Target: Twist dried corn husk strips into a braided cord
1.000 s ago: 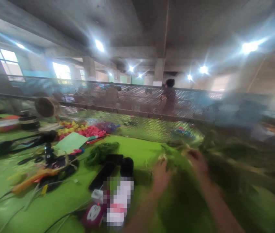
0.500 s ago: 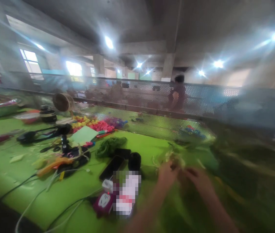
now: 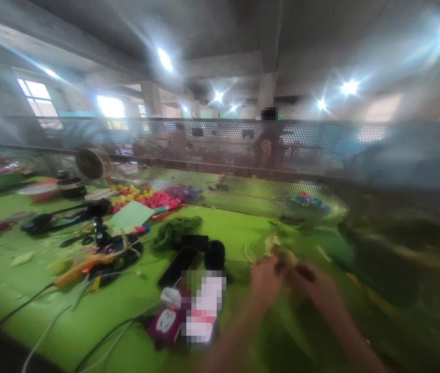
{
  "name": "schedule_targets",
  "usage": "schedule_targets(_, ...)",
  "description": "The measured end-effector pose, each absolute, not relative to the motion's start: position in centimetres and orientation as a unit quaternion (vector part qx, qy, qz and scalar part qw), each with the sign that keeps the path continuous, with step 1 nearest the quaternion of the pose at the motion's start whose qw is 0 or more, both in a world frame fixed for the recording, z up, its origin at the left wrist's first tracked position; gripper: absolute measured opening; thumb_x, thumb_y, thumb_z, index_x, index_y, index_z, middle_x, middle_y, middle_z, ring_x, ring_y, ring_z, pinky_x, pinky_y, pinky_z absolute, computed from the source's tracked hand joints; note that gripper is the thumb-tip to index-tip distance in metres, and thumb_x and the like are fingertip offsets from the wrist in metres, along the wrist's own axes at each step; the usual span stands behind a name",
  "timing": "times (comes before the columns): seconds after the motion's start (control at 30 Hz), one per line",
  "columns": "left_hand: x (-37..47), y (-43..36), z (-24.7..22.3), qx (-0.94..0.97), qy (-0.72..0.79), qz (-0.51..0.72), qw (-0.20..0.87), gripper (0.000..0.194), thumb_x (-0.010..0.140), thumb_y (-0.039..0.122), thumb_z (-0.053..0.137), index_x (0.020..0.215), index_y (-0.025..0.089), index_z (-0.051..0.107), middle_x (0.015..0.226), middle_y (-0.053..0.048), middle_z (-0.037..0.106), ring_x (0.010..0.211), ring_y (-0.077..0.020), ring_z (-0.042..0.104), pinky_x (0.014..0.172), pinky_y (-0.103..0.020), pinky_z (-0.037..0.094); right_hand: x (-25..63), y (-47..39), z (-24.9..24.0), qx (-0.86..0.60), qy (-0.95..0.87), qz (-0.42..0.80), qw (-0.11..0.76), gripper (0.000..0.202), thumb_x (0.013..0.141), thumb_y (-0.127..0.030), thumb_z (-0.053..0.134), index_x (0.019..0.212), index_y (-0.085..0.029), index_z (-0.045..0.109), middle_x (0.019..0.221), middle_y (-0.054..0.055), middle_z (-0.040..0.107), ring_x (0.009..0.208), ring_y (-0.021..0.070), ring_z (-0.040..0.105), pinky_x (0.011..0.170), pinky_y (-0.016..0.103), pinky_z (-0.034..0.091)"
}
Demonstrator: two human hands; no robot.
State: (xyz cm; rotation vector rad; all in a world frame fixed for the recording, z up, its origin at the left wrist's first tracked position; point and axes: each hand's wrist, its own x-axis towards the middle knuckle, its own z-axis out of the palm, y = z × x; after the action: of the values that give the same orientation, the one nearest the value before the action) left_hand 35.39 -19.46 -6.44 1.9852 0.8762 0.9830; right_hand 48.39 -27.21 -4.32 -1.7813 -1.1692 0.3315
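My left hand (image 3: pixel 265 280) is closed around the lower part of a pale yellow, frilly piece (image 3: pixel 275 244), whose loose ends stick up above the fingers. What kind of thing it is, the blur hides. Close beside it on the right is my right hand (image 3: pixel 313 284), fingers bent together at the lower edge of the piece; what they pinch is too smeared to make out. Left of my hands stands a black spool-like cylinder (image 3: pixel 214 255), with a dark phone (image 3: pixel 178 266) next to it. A bundle of green yarn (image 3: pixel 175 231) lies behind the phone.
A lit phone (image 3: pixel 205 308) and a purple power socket (image 3: pixel 165 325) with cords lie at the front. An orange glue gun (image 3: pixel 82 270) rests farther left. Pink pieces (image 3: pixel 159 199) are heaped before a perforated screen (image 3: pixel 220 140). Dark green bagging (image 3: pixel 402 259) fills the right side.
My view has tilted and shifted slightly, so the background sits a little higher and farther left. My right hand has moved a little closer to the frilly piece in my left hand.
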Motion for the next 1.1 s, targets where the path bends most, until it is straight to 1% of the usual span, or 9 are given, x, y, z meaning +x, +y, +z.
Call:
schedule_targets(0.17, 35.1, -19.3, -6.2, 0.792, 0.34, 0.38, 0.337, 0.01, 0.086, 0.025, 0.06, 0.082, 0.019, 0.068, 0.087, -0.005, 0.072, 0.084, -0.0213, 0.064, 0.08, -0.033, 0.045, 48.4, -27.1, -5.0, -0.728, -0.493, 0.113, 0.462, 0.028, 0.068, -0.046, 0.059, 0.076, -0.021, 0.069, 0.076, 0.005, 0.076, 0.07, 0.0246, 0.069, 0.066, 0.031, 0.051)
schedule_targets(0.3, 34.9, -19.2, -6.0, 0.804, 0.34, 0.371, 0.317, 0.009, 0.085, 0.023, 0.061, 0.082, 0.02, 0.069, 0.085, -0.004, 0.074, 0.082, -0.021, 0.064, 0.081, -0.034, 0.044, 48.3, -27.1, -5.4, -0.731, -0.501, 0.103, 0.453, 0.027, 0.07, -0.046, 0.058, 0.076, -0.021, 0.069, 0.073, 0.004, 0.075, 0.067, 0.0234, 0.068, 0.063, 0.03, 0.05)
schedule_targets(0.5, 35.0, -19.7, -5.8, 0.829, 0.35, 0.352, 0.256, 0.014, 0.088, 0.03, 0.058, 0.083, 0.021, 0.068, 0.087, -0.004, 0.073, 0.083, -0.0224, 0.064, 0.088, -0.039, 0.042, 48.7, -27.0, -5.9, -0.736, -0.511, 0.091, 0.435, 0.025, 0.071, -0.042, 0.055, 0.075, -0.021, 0.069, 0.072, 0.004, 0.074, 0.065, 0.0221, 0.066, 0.06, 0.029, 0.047)
schedule_targets(0.6, 35.0, -19.8, -5.8, 0.844, 0.357, 0.334, 0.222, 0.016, 0.089, 0.032, 0.055, 0.086, 0.02, 0.066, 0.087, -0.006, 0.072, 0.086, -0.024, 0.064, 0.088, -0.041, 0.042, 48.8, -26.9, -6.2, -0.736, -0.517, 0.092, 0.428, 0.025, 0.073, -0.041, 0.054, 0.078, -0.021, 0.068, 0.074, 0.003, 0.074, 0.064, 0.0207, 0.065, 0.059, 0.028, 0.046)
schedule_targets(0.73, 35.0, -20.1, -6.0, 0.849, 0.352, 0.342, 0.194, 0.015, 0.09, 0.027, 0.052, 0.086, 0.02, 0.065, 0.085, -0.007, 0.07, 0.084, -0.0232, 0.063, 0.085, -0.039, 0.043, 48.6, -26.7, -6.8, -0.744, -0.511, 0.086, 0.423, 0.021, 0.075, -0.04, 0.054, 0.078, -0.022, 0.066, 0.072, 0.002, 0.073, 0.061, 0.0191, 0.063, 0.057, 0.027, 0.044)
schedule_targets(0.83, 35.4, -20.8, -6.2, 0.842, 0.341, 0.371, 0.191, 0.015, 0.09, 0.024, 0.05, 0.084, 0.02, 0.064, 0.083, -0.007, 0.068, 0.083, -0.022, 0.061, 0.082, -0.036, 0.044, 48.7, -26.4, -7.3, -0.759, -0.485, 0.074, 0.428, 0.018, 0.072, -0.039, 0.055, 0.073, -0.024, 0.064, 0.068, 0.002, 0.071, 0.058, 0.019, 0.062, 0.056, 0.027, 0.042)
schedule_targets(0.9, 35.7, -21.3, -6.2, 0.836, 0.32, 0.397, 0.201, 0.014, 0.089, 0.023, 0.051, 0.083, 0.021, 0.064, 0.084, -0.007, 0.068, 0.084, -0.0215, 0.06, 0.083, -0.036, 0.044, 49.4, -26.1, -7.6, -0.772, -0.456, 0.064, 0.439, 0.016, 0.068, -0.04, 0.057, 0.07, -0.024, 0.061, 0.067, 0.003, 0.07, 0.058, 0.02, 0.062, 0.056, 0.029, 0.042)
schedule_targets(0.97, 35.9, -21.7, -6.0, 0.82, 0.298, 0.427, 0.238, 0.014, 0.089, 0.025, 0.052, 0.083, 0.021, 0.064, 0.085, -0.007, 0.067, 0.085, -0.0209, 0.06, 0.083, -0.035, 0.044, 50.6, -26.0, -7.6, -0.784, -0.419, 0.055, 0.454, 0.017, 0.065, -0.04, 0.055, 0.068, -0.024, 0.059, 0.066, 0.004, 0.07, 0.058, 0.0213, 0.062, 0.056, 0.03, 0.043)
schedule_targets(1.1, 35.2, -20.8, -5.2, 0.724, 0.312, 0.461, 0.407, 0.021, 0.093, 0.035, 0.047, 0.088, 0.02, 0.061, 0.081, -0.005, 0.065, 0.076, -0.017, 0.057, 0.072, -0.03, 0.046, 53.9, -26.4, -6.9, -0.8, -0.349, 0.039, 0.486, 0.019, 0.06, -0.042, 0.054, 0.064, -0.024, 0.058, 0.062, 0.005, 0.068, 0.057, 0.0228, 0.062, 0.057, 0.033, 0.045)
